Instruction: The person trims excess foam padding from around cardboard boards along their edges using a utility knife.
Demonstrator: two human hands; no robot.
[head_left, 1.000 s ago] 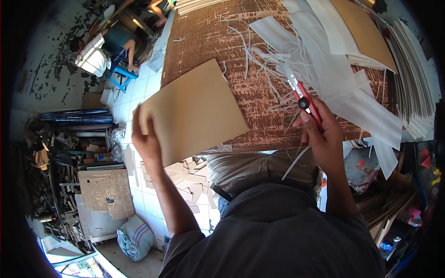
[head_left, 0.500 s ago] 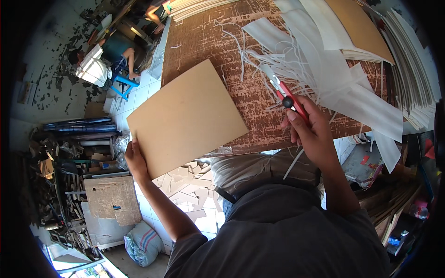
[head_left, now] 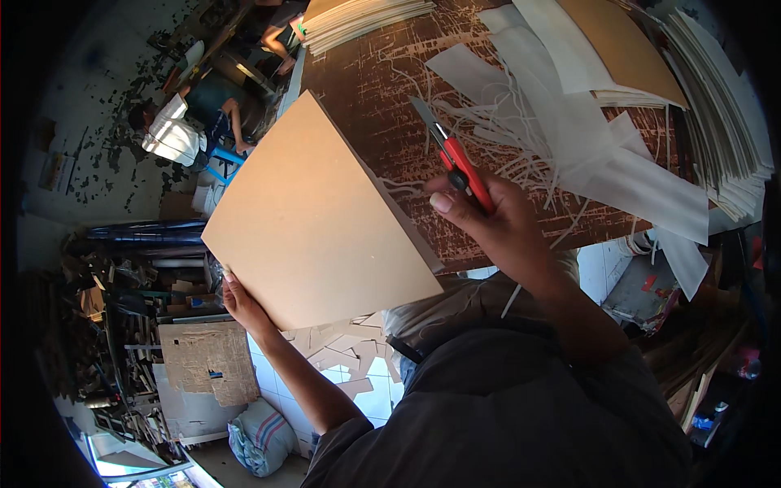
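A tan rectangular board (head_left: pixel 313 224) is raised and tilted, its near part out past the table's front edge. My left hand (head_left: pixel 244 302) grips it at the near left edge, thumb on the upper face and fingers hidden beneath. In my right hand (head_left: pixel 492 213) is a red utility knife (head_left: pixel 468 175) with a black knob. Its blade is out and points up and to the left, beside the board's right edge and apart from it. Under both lies the worn brown tabletop (head_left: pixel 366 89), with thin white strips (head_left: pixel 488 118) strewn over it.
White foam sheets (head_left: pixel 561 122) and a tan board (head_left: pixel 622 49) cover the table's right side. Stacked boards (head_left: pixel 370 20) lie at the far edge. Cardboard offcuts (head_left: pixel 346 346) litter the tiled floor. A person (head_left: pixel 175 130) sits on a blue stool at far left.
My left hand has lifted and tilted the board, bringing it nearer. My right hand has moved left with the knife, closer to the board's right edge.
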